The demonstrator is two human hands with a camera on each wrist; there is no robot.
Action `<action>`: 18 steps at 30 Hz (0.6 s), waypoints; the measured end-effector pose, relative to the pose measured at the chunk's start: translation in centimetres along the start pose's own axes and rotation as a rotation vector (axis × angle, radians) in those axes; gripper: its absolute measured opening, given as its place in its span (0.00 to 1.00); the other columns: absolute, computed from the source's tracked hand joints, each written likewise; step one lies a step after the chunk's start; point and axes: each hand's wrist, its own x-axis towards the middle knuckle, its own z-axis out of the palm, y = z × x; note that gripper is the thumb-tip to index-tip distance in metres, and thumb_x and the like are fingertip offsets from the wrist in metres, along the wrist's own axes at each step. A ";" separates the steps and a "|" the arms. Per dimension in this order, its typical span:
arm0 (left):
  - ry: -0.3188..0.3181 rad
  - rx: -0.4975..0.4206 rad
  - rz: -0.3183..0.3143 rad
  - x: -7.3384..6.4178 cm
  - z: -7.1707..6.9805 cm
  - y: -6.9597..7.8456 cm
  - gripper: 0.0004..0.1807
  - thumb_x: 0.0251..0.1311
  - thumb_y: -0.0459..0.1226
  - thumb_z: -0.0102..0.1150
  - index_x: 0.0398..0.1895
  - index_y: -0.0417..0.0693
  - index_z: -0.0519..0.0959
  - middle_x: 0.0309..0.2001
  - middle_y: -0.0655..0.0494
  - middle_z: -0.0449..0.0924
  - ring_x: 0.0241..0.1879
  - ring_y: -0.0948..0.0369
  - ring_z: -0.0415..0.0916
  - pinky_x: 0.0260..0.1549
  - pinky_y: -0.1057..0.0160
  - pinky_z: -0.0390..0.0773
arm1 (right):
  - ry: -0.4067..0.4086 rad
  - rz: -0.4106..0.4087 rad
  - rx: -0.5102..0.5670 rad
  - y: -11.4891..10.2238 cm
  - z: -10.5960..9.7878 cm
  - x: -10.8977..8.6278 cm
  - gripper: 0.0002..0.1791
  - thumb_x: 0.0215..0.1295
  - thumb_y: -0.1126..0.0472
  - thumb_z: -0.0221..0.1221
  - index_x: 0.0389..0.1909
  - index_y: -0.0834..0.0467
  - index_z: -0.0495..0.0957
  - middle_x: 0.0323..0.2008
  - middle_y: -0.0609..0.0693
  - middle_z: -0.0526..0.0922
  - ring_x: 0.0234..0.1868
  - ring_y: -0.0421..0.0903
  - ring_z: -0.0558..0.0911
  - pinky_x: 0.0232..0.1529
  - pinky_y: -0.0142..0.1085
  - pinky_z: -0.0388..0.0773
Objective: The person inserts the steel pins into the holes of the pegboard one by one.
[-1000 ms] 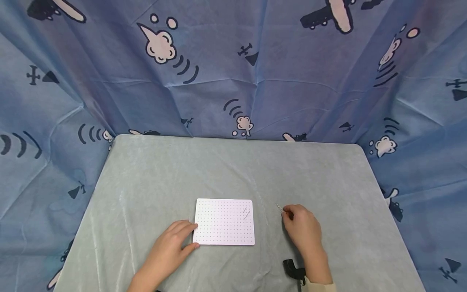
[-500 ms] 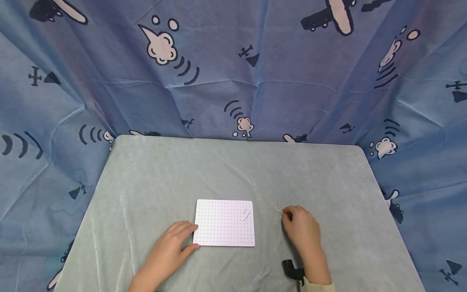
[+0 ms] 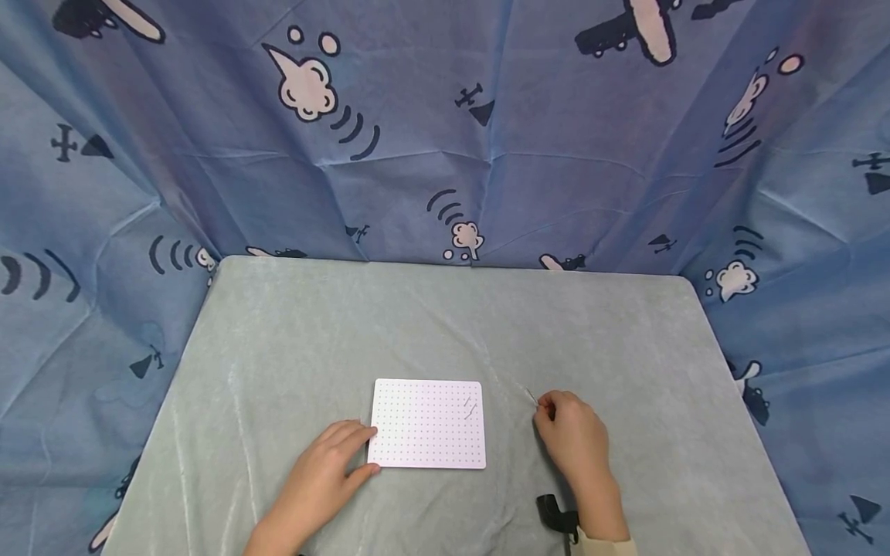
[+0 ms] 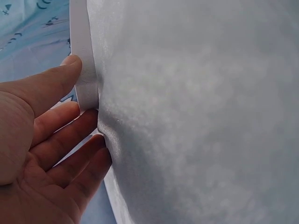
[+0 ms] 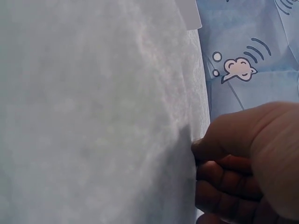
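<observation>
Fingers of the left hand were found spread and only gently bent, the forefinger tip touching the left edge of the white perforated board and the thumb at its near left corner. This hand had not closed round the board. In the left wrist view the thumb tip lay against the board and the remaining fingers reached beside it, onto the cloth.

The right hand was positioned to the right of the board and well apart from it. Its fingers were curled, with thumb and forefinger brought together on one end of a thin metallic pin; the pin's free end pointed obliquely away from the person. Whether it had been raised off the table could not be told, and the right wrist view did not show it.

Two fine dark strokes were noted in the far right part of the board, too small to identify. Board and hands were over a grey cloth-covered table. Beyond the board, a blue printed curtain hung behind the table's far edge.
</observation>
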 end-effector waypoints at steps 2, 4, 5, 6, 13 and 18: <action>0.000 0.003 0.001 0.0 0.0 0.0 0.30 0.51 0.40 0.88 0.58 0.42 0.88 0.55 0.52 0.88 0.62 0.52 0.82 0.66 0.50 0.83 | 0.011 -0.008 0.001 0.0 0.0 -0.1 0.04 0.68 0.67 0.66 0.39 0.62 0.89 0.34 0.52 0.87 0.29 0.49 0.83 0.27 0.48 0.84; 0.002 0.005 0.003 0.0 0.0 0.0 0.30 0.51 0.40 0.88 0.58 0.42 0.88 0.55 0.52 0.88 0.62 0.52 0.82 0.66 0.50 0.83 | 0.022 -0.015 0.002 0.0 0.0 -0.1 0.04 0.68 0.68 0.66 0.39 0.61 0.89 0.34 0.52 0.87 0.30 0.49 0.83 0.27 0.48 0.84; 0.002 0.004 0.004 0.0 0.0 0.0 0.30 0.51 0.40 0.88 0.58 0.42 0.88 0.55 0.52 0.88 0.61 0.52 0.82 0.65 0.51 0.83 | 0.027 -0.018 0.002 0.1 0.0 -0.1 0.04 0.67 0.68 0.67 0.39 0.61 0.89 0.34 0.52 0.87 0.30 0.49 0.83 0.27 0.48 0.84; 0.001 0.003 0.004 0.0 0.0 0.0 0.30 0.51 0.40 0.88 0.58 0.42 0.88 0.55 0.52 0.88 0.61 0.52 0.82 0.65 0.51 0.83 | 0.032 -0.021 0.002 0.1 0.0 -0.2 0.04 0.67 0.68 0.67 0.38 0.61 0.89 0.34 0.52 0.87 0.29 0.49 0.83 0.27 0.48 0.84; 0.001 -0.003 0.004 0.0 0.0 0.1 0.30 0.51 0.39 0.88 0.58 0.41 0.87 0.55 0.53 0.88 0.61 0.53 0.81 0.65 0.51 0.83 | 0.070 -0.045 0.008 0.2 0.1 -0.2 0.03 0.68 0.68 0.67 0.36 0.60 0.88 0.31 0.52 0.86 0.26 0.48 0.81 0.24 0.46 0.81; -0.008 0.004 -0.002 0.0 0.0 0.1 0.30 0.52 0.39 0.88 0.58 0.41 0.87 0.56 0.52 0.88 0.62 0.53 0.81 0.65 0.51 0.83 | 0.091 -0.047 0.016 0.2 0.0 -0.2 0.02 0.70 0.68 0.66 0.36 0.60 0.86 0.30 0.52 0.83 0.25 0.48 0.79 0.22 0.44 0.78</action>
